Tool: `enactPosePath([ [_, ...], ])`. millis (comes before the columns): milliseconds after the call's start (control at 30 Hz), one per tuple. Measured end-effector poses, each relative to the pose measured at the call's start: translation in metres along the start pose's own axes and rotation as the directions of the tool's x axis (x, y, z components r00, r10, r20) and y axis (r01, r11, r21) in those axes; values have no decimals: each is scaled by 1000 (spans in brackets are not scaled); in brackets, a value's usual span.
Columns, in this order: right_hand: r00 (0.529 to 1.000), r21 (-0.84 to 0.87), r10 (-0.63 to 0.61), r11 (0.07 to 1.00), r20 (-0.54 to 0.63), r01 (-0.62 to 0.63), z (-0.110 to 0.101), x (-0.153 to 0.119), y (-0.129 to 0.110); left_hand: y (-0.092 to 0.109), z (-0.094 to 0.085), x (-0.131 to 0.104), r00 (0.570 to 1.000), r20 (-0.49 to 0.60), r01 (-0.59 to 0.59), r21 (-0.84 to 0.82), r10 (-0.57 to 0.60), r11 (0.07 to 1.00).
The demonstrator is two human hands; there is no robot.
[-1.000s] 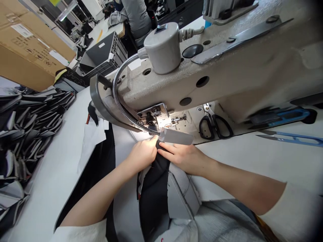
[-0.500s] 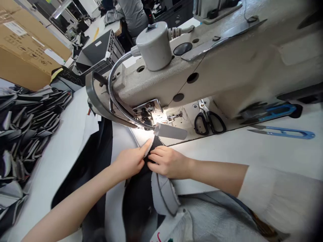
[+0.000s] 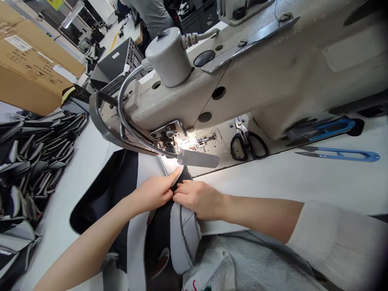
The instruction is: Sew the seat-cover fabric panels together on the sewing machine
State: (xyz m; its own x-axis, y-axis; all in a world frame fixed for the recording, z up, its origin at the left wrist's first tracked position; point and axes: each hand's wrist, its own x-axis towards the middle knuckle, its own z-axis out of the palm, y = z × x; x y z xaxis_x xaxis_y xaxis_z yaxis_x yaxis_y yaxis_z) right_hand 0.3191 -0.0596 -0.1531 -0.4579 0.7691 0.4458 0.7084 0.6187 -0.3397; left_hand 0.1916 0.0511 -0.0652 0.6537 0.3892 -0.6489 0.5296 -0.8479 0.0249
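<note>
A: Far left?
B: Cardboard box (image 3: 33, 76) at the back, pile of dark and grey pieces (image 3: 36, 161) nearer, on the white worktop (image 3: 303, 182). Then a grey crate (image 3: 112, 66), behind the machine head.

A: Hands?
B: Left hand (image 3: 154, 195): index finger laid on a pale, lit edge, thumb and other fingers curled in, grasping the fabric piece (image 3: 157, 234).

A: Where's the piece?
B: Dark with light grey bands. Far end under the head of the sewing machine (image 3: 257, 81), near end down toward the person's grey garment (image 3: 242, 258). Lamp (image 3: 198, 158) partly blocks the needle area, so can't tell exact contact there.

A: Right hand (image 3: 198, 199)?
B: Just beside the left. Fingers curled over the same piece, grasping it at a grey band.

A: Rest?
B: Black-handled scissors (image 3: 256, 145) on the machine bed, pivot up-frame of the handles. Far right: blue snips (image 3: 348, 154) on the worktop, points leftward. Second blue-handled tool (image 3: 333, 128) just behind.
</note>
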Motion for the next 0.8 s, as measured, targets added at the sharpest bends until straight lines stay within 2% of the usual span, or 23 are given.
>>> enactPosePath([
  [100, 999, 89, -18, 996, 29, 15, -6, -5, 7, 4, -4, 2, 1000, 8, -5, -38, 5, 999],
  [200, 998, 3, -65, 998, -13, 65, -6, -10, 16, 7, -9, 9, 1000, 2, -21, -92, 21, 996],
  [333, 992, -90, -47, 995, -113, 37, -3, -8, 24, 9, -15, 21, 996, -81, -38, -129, 28, 991],
  [400, 992, -93, -30, 996, -126, 19, 0, -4, 27, 7, -17, 25, 992, -124, -39, -114, 25, 993],
  [633, 997, 67, 73, 995, -20, -72, 3, -1, 36, 2, -12, 35, 967, -255, -18, -59, 3, 998],
  [700, 997, 129, 58, 990, 48, -64, -5, -5, 39, 3, -6, 37, 960, -281, -4, -14, 0, 1000],
  [800, 989, 202, 30, 978, 146, -59, -28, -11, 41, 7, 6, 38, 943, -332, 47, 47, -29, 998],
])
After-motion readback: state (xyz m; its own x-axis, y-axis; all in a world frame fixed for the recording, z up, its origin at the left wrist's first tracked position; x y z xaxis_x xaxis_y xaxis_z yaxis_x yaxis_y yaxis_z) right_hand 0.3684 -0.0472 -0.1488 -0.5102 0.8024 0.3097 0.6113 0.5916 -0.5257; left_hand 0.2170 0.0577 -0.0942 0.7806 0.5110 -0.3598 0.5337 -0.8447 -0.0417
